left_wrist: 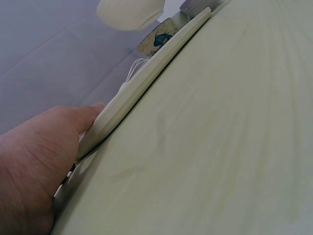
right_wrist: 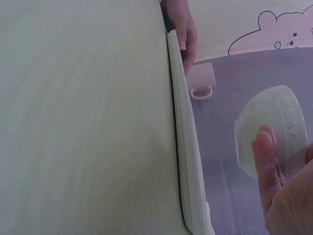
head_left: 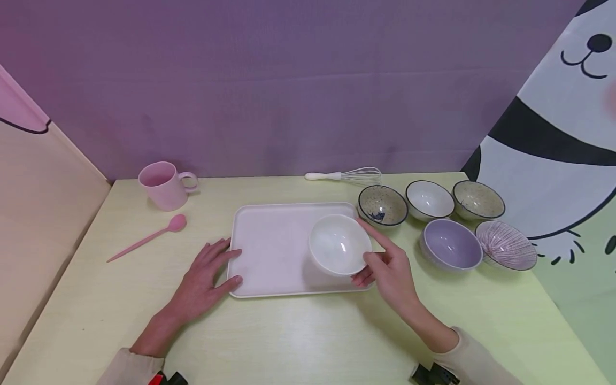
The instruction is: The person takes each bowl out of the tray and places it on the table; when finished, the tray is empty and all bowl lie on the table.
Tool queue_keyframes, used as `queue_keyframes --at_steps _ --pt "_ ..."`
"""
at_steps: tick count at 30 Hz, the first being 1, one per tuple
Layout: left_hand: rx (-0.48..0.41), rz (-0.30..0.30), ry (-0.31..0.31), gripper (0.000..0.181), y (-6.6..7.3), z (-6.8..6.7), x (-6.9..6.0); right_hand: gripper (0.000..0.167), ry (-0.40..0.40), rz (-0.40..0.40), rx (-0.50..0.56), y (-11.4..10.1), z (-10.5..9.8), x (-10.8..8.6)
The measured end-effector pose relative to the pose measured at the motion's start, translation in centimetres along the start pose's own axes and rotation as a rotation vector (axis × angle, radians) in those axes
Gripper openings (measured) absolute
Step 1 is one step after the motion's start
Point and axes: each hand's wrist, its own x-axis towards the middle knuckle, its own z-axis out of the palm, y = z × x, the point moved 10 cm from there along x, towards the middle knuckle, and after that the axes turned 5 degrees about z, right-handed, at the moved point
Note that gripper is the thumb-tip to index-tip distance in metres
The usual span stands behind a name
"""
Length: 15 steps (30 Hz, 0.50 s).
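Note:
A white bowl (head_left: 339,245) is held by my right hand (head_left: 392,272) over the right part of a white rectangular tray (head_left: 274,251). The right wrist view shows this bowl (right_wrist: 269,117) tilted in the air, raised lettering round its side and fingers (right_wrist: 266,156) against its underside. My left hand (head_left: 204,278) rests at the tray's left edge, with thumb and index finger reaching over the rim. Seen from the left wrist, the thumb (left_wrist: 80,117) lies against the tray rim (left_wrist: 142,88); the other fingers are hidden there.
Right of the tray stand a speckled bowl (head_left: 383,206), a dark-rimmed white bowl (head_left: 430,200), a beige bowl (head_left: 478,200), a purple bowl (head_left: 451,244) and a striped bowl (head_left: 506,245). A whisk (head_left: 344,175) lies behind. At left are a pink mug (head_left: 163,187) and pink spoon (head_left: 149,238).

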Motion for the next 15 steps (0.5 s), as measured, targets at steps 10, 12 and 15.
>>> queue_keyframes --at_steps 10,12,15 --pt "0.002 0.003 0.001 0.055 0.0 0.1 0.0 0.066 0.036 -0.002 -0.014 0.8 -2.8 -1.6" --pt "0.004 0.002 0.000 0.055 0.0 0.1 0.0 0.065 0.046 0.003 -0.015 1.0 -3.3 -1.8" --pt "0.003 -0.002 -0.001 0.055 -0.1 0.1 0.0 0.064 0.057 0.009 -0.012 1.2 -4.0 -2.0"
